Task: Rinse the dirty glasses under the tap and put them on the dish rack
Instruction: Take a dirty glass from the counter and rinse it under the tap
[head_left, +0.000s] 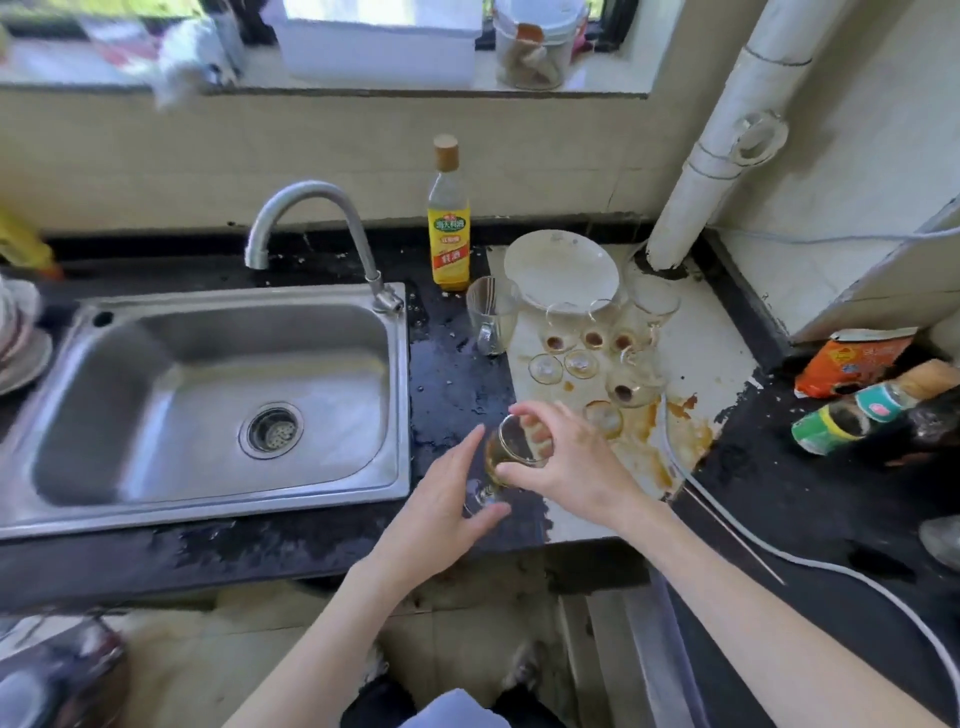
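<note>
My right hand (571, 457) grips the bowl of a small stemmed glass (511, 447) with yellowish liquid in it, tilted over the dark counter to the right of the sink (208, 467). Fingers of my left hand (441, 499) lie straight along the glass's left side, and its thumb touches the foot. Several more dirty stemmed glasses (597, 358) with brown residue stand on the stained white counter patch behind. A glass mug (491, 317) stands beside them. The tap (311, 208) arches over the sink, with no water visibly running.
A yellow-labelled bottle (449, 228) stands behind the mug, with a white plate (561, 270) to its right. Stacked dishes (21, 338) sit left of the sink. Bottles and a packet (872, 400) lie at the right. A white hose (779, 551) crosses the counter.
</note>
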